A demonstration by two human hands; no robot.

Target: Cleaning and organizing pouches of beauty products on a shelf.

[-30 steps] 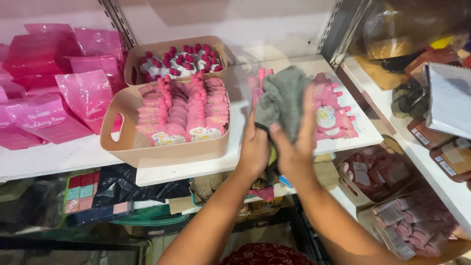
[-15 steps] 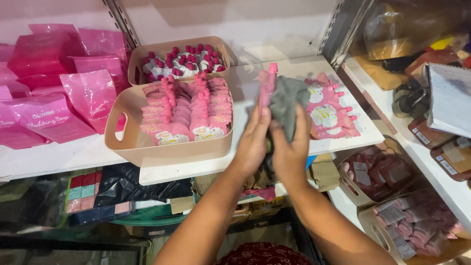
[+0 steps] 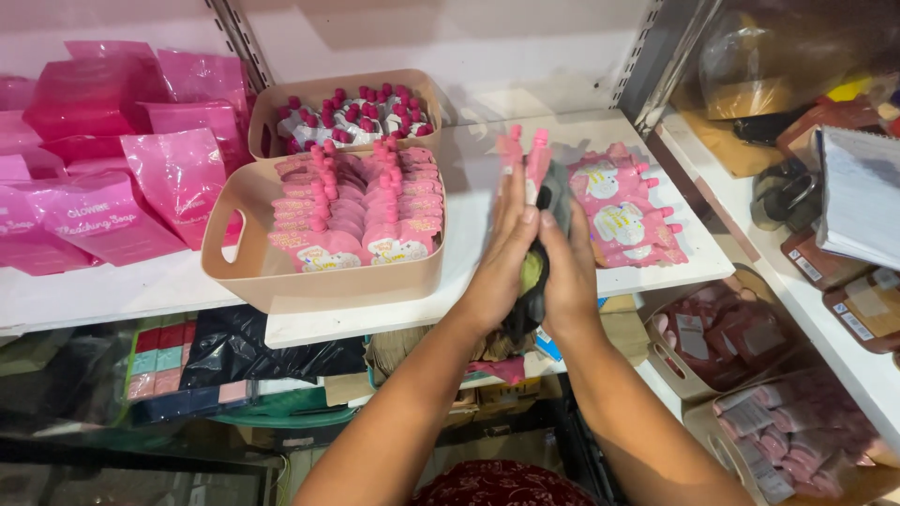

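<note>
My left hand [image 3: 502, 255] and my right hand [image 3: 569, 267] are pressed together, palms facing, over the front of the white shelf [image 3: 469, 201]. Between them stand two pink spouted pouches [image 3: 525, 167], their caps sticking up above my fingertips, together with a dark grey cloth [image 3: 551, 201] that hangs down between my wrists. Just right of my hands several more pink spouted pouches [image 3: 630, 217] lie flat on the shelf. A beige bin [image 3: 246, 281] packed with the same pink pouches sits to the left of my hands.
A second beige bin [image 3: 272, 101] of small red-capped pouches stands behind the first. Pink foil bags [image 3: 98, 150] fill the shelf's left end. A metal upright [image 3: 656, 66] divides off the right shelves with brown boxes and a notepad [image 3: 861, 192]. Lower bins [image 3: 741, 328] hold packets.
The grey cloth was bunched up high in my hands; now my palms have closed flat together around it and the pink pouches, a little lower and nearer the shelf.
</note>
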